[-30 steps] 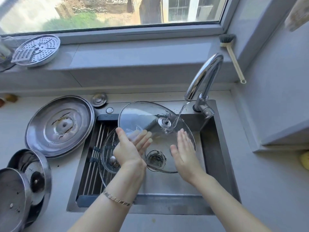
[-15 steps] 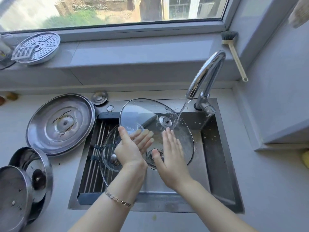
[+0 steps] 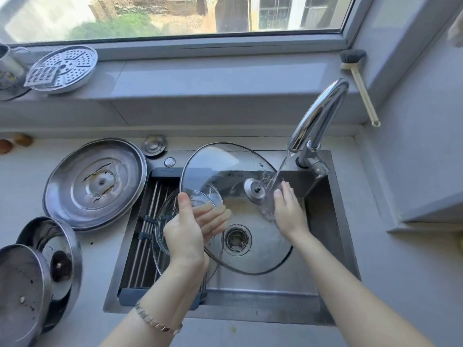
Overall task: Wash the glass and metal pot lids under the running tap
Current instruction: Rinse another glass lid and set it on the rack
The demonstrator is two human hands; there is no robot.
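Over the sink (image 3: 323, 211), left hand (image 3: 185, 234) grips glass lid (image 3: 225, 164), flat right hand (image 3: 288, 214) rubs it; metal lids (image 3: 95, 184) left of them look unwashed.

Over steel sink (image 3: 325, 221), large round glass lid (image 3: 225, 160); left, on grey bench (image 3: 25, 171), round metal lid (image 3: 95, 184); behind, curved chrome tap (image 3: 318, 116).

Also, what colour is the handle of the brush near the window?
Cream; the brush handle shows clearly in the head view.
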